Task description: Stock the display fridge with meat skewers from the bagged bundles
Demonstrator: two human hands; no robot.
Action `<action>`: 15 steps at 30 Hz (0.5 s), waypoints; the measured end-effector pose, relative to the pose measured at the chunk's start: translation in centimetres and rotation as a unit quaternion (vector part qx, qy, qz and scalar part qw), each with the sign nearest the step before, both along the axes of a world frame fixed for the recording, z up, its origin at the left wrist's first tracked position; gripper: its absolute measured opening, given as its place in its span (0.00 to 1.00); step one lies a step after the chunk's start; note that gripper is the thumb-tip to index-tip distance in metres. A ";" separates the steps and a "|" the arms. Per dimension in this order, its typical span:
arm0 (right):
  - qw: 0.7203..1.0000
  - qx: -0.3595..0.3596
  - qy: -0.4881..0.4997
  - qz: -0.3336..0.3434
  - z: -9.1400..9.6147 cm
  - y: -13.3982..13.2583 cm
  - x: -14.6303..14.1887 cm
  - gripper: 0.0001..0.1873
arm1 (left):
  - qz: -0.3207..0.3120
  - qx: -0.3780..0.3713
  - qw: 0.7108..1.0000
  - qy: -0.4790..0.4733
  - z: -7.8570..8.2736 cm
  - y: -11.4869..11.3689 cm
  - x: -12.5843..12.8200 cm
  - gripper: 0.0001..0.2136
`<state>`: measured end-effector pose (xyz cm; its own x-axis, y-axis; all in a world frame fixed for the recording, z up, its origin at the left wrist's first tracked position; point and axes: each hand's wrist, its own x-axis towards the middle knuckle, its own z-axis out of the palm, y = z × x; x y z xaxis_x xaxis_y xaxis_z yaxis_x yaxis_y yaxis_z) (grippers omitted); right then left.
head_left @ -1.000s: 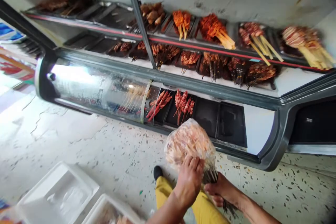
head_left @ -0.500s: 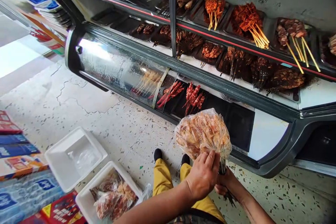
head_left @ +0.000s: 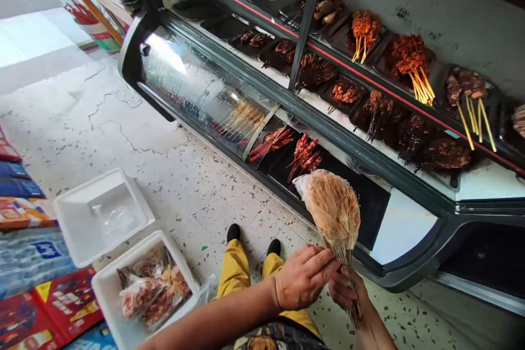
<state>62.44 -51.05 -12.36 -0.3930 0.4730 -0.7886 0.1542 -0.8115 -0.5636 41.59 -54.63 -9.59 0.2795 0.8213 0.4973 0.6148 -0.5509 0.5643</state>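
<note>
A bunch of meat skewers [head_left: 334,202] in a thin see-through plastic bag stands upright in front of me, bag end up. My right hand [head_left: 346,287] is closed around the thin dark sticks below the bag. My left hand [head_left: 305,274] is closed at the bag's gathered neck, its fingertips partly hidden behind the sticks. Just beyond the bag, red meat skewers [head_left: 305,154] lie on a black tray [head_left: 375,208] in the lower part of the display case.
A glass-fronted display case [head_left: 394,279] with several trays of skewers runs across the view. On the speckled floor stand a white foam box [head_left: 102,279] holding bagged skewers and another white foam container [head_left: 74,229]. Colourful packages [head_left: 68,303] are stacked at lower left.
The bagged bunch has turned and now appears narrower, with a loose bag corner pointing left. My left hand has slid down to the neck. The camera view has shifted and tilted.
</note>
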 end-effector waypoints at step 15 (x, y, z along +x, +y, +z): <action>0.921 0.015 0.209 -0.329 2.3 2.8 1.0 0.14 | -0.002 -0.046 0.998 -0.053 -0.1 0.9 0.7 0.18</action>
